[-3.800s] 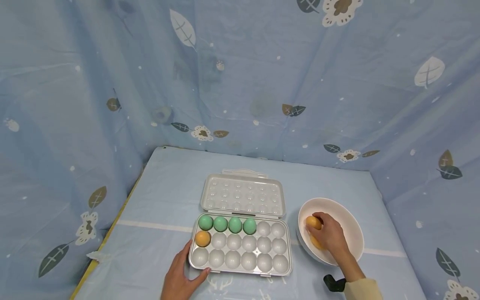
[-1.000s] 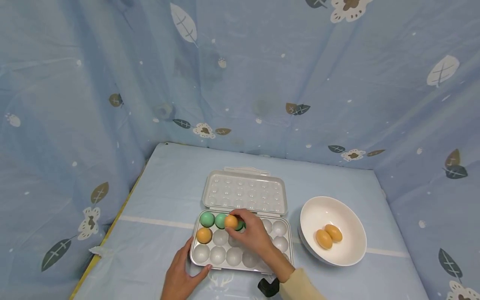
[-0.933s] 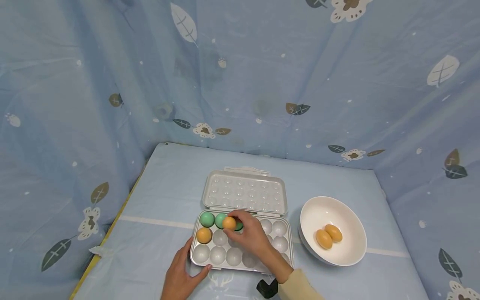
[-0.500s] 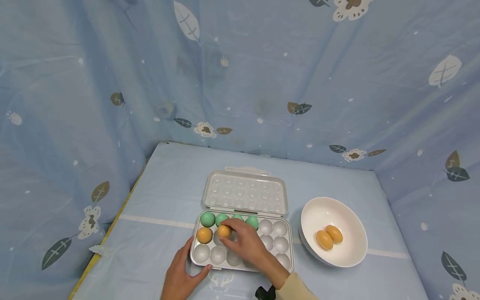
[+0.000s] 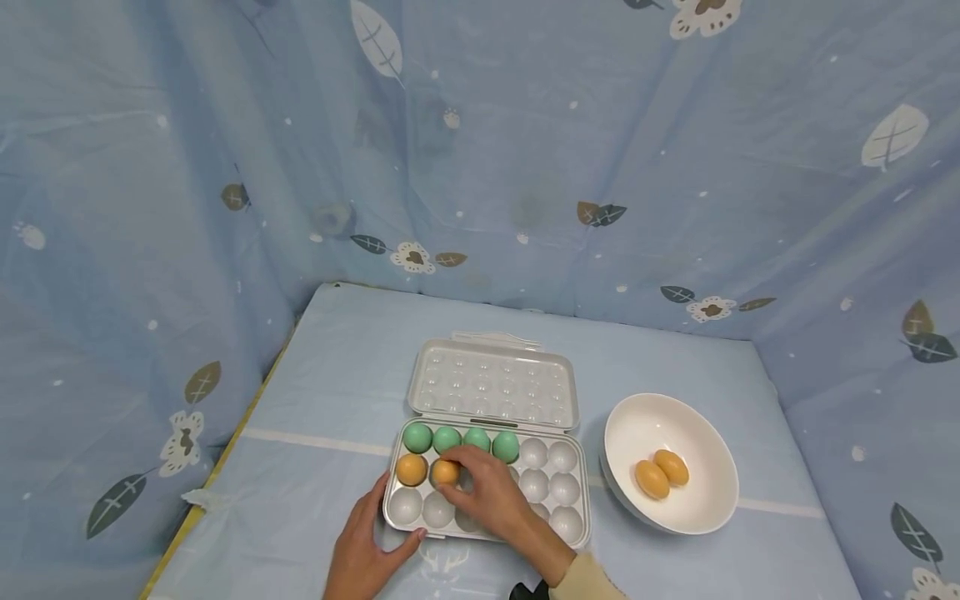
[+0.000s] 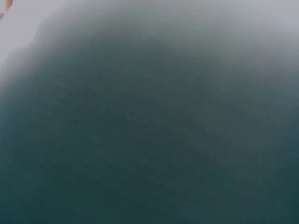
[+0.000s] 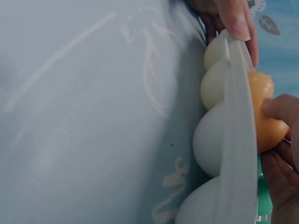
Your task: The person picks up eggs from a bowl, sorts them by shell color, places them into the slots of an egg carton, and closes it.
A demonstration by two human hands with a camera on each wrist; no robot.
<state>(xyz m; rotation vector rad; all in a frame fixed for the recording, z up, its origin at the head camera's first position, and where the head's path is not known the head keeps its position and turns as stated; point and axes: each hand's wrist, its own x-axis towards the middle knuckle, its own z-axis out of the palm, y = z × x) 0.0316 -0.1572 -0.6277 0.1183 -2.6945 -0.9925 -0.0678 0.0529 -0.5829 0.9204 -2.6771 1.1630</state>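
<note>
An open grey egg box (image 5: 582,500) lies on the table, its lid (image 5: 495,385) folded back. Several green eggs (image 5: 506,447) fill the left part of its back row. An orange egg (image 5: 411,470) sits at the left end of the middle row. Just right of it, my right hand (image 5: 491,496) pinches a second orange egg (image 5: 445,472) between thumb and fingers, at the neighbouring hollow. In the right wrist view this held egg (image 7: 272,135) is just above the box rim. My left hand (image 5: 363,546) holds the box's front left corner, thumb along the front edge.
A white bowl (image 5: 708,492) with two orange eggs (image 5: 652,479) stands right of the box. A black object (image 5: 529,592) shows by the right wrist. Blue patterned cloth (image 5: 480,167) hangs behind and at both sides. The left wrist view is a dark blur.
My right hand took an orange egg from the bowl and carried it left over the box. It then lowered it to the second hollow of the middle row. The left hand stays put.
</note>
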